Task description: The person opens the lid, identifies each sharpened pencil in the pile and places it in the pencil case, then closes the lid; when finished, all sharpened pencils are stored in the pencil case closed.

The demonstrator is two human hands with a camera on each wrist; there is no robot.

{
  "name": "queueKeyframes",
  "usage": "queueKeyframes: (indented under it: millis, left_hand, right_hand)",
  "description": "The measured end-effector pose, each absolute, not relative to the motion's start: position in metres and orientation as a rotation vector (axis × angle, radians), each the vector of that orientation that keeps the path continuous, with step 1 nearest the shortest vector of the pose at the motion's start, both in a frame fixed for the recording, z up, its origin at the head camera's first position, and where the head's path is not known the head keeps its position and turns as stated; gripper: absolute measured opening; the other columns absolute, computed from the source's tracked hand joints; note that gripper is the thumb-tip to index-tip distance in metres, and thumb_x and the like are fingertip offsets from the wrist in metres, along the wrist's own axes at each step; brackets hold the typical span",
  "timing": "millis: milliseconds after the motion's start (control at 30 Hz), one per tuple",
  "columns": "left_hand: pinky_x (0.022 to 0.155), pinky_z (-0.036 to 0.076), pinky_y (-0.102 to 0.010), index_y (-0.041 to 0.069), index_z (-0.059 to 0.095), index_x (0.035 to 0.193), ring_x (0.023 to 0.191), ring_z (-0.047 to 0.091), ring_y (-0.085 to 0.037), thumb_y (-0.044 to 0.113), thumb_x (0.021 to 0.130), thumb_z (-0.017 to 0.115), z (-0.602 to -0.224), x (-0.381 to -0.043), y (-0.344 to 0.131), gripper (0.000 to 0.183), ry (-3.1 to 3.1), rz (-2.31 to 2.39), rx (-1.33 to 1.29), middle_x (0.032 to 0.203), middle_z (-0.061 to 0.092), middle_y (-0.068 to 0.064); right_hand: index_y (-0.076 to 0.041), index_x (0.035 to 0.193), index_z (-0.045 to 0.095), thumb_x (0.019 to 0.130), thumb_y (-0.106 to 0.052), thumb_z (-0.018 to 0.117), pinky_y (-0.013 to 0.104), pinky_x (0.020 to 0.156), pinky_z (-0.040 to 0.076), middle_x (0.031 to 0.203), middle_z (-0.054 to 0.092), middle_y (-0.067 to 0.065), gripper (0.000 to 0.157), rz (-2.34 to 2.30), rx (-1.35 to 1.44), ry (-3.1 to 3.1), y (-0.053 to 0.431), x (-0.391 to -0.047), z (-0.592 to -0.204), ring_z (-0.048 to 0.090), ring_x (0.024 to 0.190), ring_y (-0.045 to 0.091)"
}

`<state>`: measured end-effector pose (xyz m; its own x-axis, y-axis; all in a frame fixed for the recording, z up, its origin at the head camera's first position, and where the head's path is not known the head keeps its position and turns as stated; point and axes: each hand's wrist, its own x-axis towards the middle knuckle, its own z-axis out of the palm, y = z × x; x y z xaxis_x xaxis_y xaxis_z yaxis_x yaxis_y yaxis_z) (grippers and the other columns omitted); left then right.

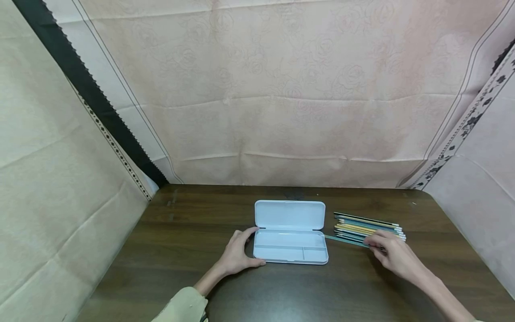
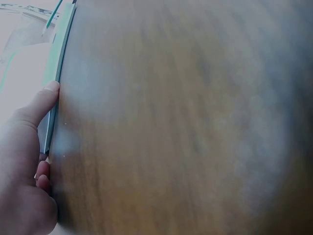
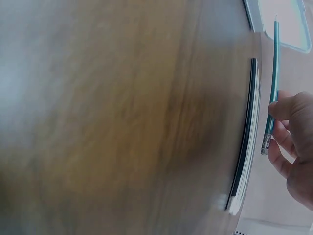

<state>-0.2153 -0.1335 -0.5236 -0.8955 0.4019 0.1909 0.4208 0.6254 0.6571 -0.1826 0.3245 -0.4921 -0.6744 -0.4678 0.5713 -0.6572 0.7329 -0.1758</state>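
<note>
A light blue pencil case (image 1: 289, 214) lies with its lid raised on the table, its tray divided into compartments. My left hand (image 1: 237, 255) holds the case's left end, thumb along the front edge and a fingertip by the hinge. In the left wrist view the thumb (image 2: 46, 98) presses the case's edge. My right hand (image 1: 392, 255) pinches a teal pencil (image 3: 275, 63) near its eraser end. The pencil's sharpened tip points left and reaches the right side of the case. Just behind the right hand lies a row of several pencils (image 1: 354, 223), dark, teal and yellow.
The dark brown wooden table (image 1: 193, 223) carries the case and the pencils. Pale patterned cloth (image 1: 281, 112) hangs behind it and along both sides. A light green sleeve (image 1: 183, 306) covers the left forearm.
</note>
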Motion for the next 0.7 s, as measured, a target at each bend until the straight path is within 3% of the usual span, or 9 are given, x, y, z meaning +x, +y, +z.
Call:
queueKeyframes:
  millis: [300,700]
  left_hand:
    - [0.081,0.042,-0.038,0.012,0.048,0.146,0.101,0.045,-0.019,0.042,0.071,0.091,-0.524,-0.217,-0.132,0.091,-2.824,-1.139,-0.712,0.115,0.054,-0.005]
    - [0.08,0.042,-0.037,0.013,0.049,0.146,0.1,0.045,-0.018,0.043,0.07,0.091,-0.525,-0.216,-0.134,0.092,-2.822,-1.142,-0.702,0.113,0.052,-0.004]
  right_hand:
    - [-0.016,0.091,0.073,0.067,0.014,0.08,0.025,0.059,0.048,0.089,0.06,-0.008,0.039,0.525,0.884,-2.473,0.303,-0.187,-0.488,0.053,0.075,0.004]
    - [-0.015,0.093,0.074,0.069,0.012,0.081,0.028,0.062,0.051,0.091,0.062,-0.007,0.036,0.534,0.91,-2.529,0.275,-0.195,-0.486,0.057,0.078,0.005]
